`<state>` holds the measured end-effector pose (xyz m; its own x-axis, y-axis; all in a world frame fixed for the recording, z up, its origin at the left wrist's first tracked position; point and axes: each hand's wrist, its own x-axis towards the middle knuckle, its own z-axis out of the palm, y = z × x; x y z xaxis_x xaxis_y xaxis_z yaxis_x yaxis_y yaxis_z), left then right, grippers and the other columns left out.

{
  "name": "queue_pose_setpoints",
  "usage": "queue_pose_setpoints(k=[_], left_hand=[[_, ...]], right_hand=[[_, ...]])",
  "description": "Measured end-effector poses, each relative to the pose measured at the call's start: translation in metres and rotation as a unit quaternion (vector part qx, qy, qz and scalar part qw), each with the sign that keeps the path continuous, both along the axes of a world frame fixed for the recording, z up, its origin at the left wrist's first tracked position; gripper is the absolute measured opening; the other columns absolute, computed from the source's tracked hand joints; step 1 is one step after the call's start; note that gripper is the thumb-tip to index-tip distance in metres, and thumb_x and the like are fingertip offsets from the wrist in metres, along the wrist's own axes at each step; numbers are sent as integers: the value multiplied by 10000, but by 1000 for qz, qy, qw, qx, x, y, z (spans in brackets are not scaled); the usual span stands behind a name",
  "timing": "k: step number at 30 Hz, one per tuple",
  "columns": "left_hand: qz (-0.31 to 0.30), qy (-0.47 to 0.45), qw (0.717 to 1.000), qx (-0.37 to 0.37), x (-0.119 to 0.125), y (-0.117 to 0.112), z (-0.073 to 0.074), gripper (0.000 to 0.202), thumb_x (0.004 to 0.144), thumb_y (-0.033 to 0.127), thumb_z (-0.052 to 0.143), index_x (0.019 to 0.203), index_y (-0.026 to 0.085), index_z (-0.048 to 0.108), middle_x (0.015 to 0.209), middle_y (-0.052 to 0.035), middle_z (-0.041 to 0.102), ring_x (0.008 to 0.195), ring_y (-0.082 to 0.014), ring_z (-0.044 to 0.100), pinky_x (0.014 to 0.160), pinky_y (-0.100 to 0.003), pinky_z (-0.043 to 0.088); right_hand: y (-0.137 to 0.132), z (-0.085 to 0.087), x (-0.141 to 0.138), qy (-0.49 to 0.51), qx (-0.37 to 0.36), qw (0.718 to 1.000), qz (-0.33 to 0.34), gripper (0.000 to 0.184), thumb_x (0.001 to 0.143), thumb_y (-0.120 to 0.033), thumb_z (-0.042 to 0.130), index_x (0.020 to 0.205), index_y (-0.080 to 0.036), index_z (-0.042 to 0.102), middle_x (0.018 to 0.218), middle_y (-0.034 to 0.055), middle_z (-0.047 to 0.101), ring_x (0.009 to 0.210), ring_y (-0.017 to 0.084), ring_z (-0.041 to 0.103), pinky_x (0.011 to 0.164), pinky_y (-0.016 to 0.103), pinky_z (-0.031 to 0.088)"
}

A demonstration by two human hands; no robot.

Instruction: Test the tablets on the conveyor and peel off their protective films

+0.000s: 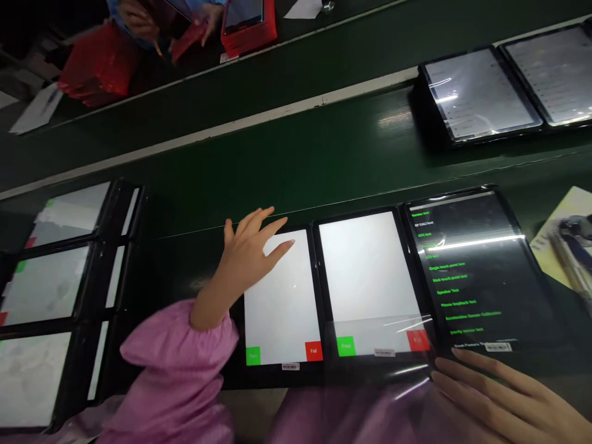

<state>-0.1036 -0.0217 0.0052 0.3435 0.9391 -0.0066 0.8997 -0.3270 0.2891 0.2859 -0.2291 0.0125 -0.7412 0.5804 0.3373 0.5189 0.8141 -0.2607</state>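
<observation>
Dark green conveyor belt (194, 197), pale rail (208, 139) along its far edge. Three tablets (365, 277) lie side by side at lower centre to right, edges nearly touching: two white screens with green and red buttons, one dark with green text. Three more in a column at left (44, 287). Two at upper right (481, 92). Pale booklet (555, 246) at right edge. Beyond the rail, upper left: darker bench (231, 80), red-cased tablet (247, 28), red packs (99, 61), white paper (34, 111).

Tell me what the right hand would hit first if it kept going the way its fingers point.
Most likely the black lower edge of the middle tablet, just ahead of the right hand's fingertips, though depth is hard to judge and they may already touch it.
</observation>
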Motion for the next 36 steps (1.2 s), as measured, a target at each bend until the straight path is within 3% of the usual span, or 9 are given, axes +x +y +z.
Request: queue_pose_setpoints(k=[3, 6, 10, 15, 19, 24, 29, 33, 36], left_hand=[[-51, -1, 995, -82, 12, 27, 0, 368, 977, 539, 604, 1245, 355, 777, 1593, -71, 576, 1512, -422, 480, 1230, -836, 191], [-64, -35, 993, -91, 16, 33, 2, 348, 942, 551, 629, 1182, 368, 803, 1536, -55, 629, 1505, -414, 489, 1250, -822, 154], [-37, -55, 994, -87, 20, 28, 4, 352, 932, 555, 619, 1155, 358, 807, 1478, -49, 672, 1475, -401, 527, 1261, -809, 156], [-46, -26, 996, -71, 22, 21, 7, 345, 992, 469, 571, 1231, 327, 776, 1482, -69, 666, 1438, -365, 569, 1265, -795, 152], [-125, -17, 992, 26, 11, -17, 19, 240, 1019, 356, 588, 1149, 274, 773, 1332, -97, 740, 1338, -338, 650, 1257, -796, 168], [-300, -2, 953, 41, -6, -109, 32, 76, 963, 261, 671, 901, 219, 664, 1030, -46, 740, 1069, -236, 730, 1338, -668, 98], [-210, 44, 975, 63, -42, -169, 10, 211, 933, 60, 536, 843, 236, 611, 818, 26, 638, 732, -154, 631, 1318, -576, 286], [-167, 25, 978, 120, -73, -183, -10, 204, 940, 73, 618, 850, 252, 656, 827, 27, 668, 760, -150, 659, 1303, -510, 335], [-183, 18, 972, 148, -82, -183, -10, 173, 964, 111, 629, 898, 263, 677, 818, 30, 681, 747, -141, 663, 1332, -486, 284]], right_hand=[[7, 7, -3, -9, 3, 1000, 13, 473, 1104, -117, 313, 1177, -208, 772, 1170, 19, 766, 1262, 172, 659, 1367, 567, 155], [12, 13, -6, -32, 1, 999, -12, 417, 1099, -88, 368, 1223, -201, 750, 1181, 1, 761, 1220, 167, 662, 1355, 630, 77], [22, 18, -7, -56, 4, 998, -17, 442, 1065, -34, 363, 1301, -174, 710, 1245, -7, 749, 1244, 164, 627, 1356, 616, 22], [27, 12, -3, -40, -17, 999, -6, 329, 1109, -209, 476, 1345, -138, 694, 1259, 41, 738, 1242, 179, 626, 1376, 529, 49], [23, 2, 4, -30, 8, 999, 16, 402, 1118, -165, 380, 1397, -153, 669, 1349, 56, 703, 1312, 207, 601, 1354, 631, 60], [26, 5, 5, -34, 50, 998, 35, 494, 1098, -120, 276, 1334, -184, 705, 1324, 23, 721, 1411, 205, 544, 1356, 637, 98], [28, 12, -2, -16, 52, 998, 22, 475, 1112, -235, 304, 1241, -266, 761, 1240, -43, 749, 1489, 175, 472, 1379, 452, 183], [28, 8, -8, 11, -8, 991, -131, 421, 1076, -414, 431, 1359, -314, 726, 1284, 6, 732, 1403, 269, 572, 1198, 375, 516], [35, 7, -9, 15, -20, 983, -185, 480, 1061, -501, 446, 1443, -318, 674, 1284, 40, 729, 1320, 305, 631, 1077, 399, 603]])
